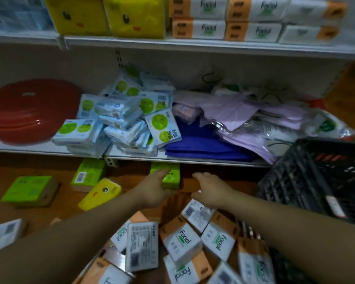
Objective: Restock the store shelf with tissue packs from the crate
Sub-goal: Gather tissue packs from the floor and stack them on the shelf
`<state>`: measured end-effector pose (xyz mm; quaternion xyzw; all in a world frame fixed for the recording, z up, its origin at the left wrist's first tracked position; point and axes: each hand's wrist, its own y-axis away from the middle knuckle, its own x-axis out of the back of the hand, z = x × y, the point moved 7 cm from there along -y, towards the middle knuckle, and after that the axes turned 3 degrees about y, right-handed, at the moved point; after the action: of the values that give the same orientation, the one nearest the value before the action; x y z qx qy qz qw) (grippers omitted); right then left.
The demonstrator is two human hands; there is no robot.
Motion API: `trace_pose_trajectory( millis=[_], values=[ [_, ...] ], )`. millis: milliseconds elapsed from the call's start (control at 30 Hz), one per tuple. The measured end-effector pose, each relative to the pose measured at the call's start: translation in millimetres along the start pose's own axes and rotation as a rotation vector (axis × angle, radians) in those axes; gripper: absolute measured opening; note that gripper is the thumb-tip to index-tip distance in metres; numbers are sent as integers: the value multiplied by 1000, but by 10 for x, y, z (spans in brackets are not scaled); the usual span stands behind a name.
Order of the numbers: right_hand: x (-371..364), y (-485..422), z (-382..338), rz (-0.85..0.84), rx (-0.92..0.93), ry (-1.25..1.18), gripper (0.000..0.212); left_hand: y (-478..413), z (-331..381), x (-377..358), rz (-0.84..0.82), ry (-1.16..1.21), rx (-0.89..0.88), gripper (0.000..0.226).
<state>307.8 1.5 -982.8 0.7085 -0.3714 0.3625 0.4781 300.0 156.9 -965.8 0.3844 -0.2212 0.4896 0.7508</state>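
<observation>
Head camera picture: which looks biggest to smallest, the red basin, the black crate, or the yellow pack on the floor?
1. Black crate and red basin: look alike, both cut off at the picture's edge, crate nearer, so no ranking.
2. Yellow pack on the floor: clearly smallest.

**Bare hands, bare forearms**

Only two arms of the person are in view. The left hand (pixel 154 187) and the right hand (pixel 211 189) are bare, and blur and dim light soften the outlines of their fingers. The left forearm (pixel 80 232) and the right forearm (pixel 285 218) are uncovered along all their visible length, smooth, and widen toward the lower corners, where the frame cuts them off
</observation>
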Motion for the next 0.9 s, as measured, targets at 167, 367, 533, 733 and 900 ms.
trace_pose_trajectory(
  millis=[167,367,533,733,900],
  values=[
    [-640,139,200,-222,-54,8,55,104,-213,-715,-304,-113,113,64],
    [-1301,300,119,-458,-163,-162,50,135,-533,-1206,-459,-225,177,54],
    [-1460,256,79,-454,-282,-410,64,88,-633,-1361,-481,-141,245,43],
    [-1078,102,383,-78,-405,-625,47,34,-753,-1182,-279,293,411,34],
    [-360,131,437,376,-332,-871,28,2,-504,-709,42,776,321,42]
  ],
)
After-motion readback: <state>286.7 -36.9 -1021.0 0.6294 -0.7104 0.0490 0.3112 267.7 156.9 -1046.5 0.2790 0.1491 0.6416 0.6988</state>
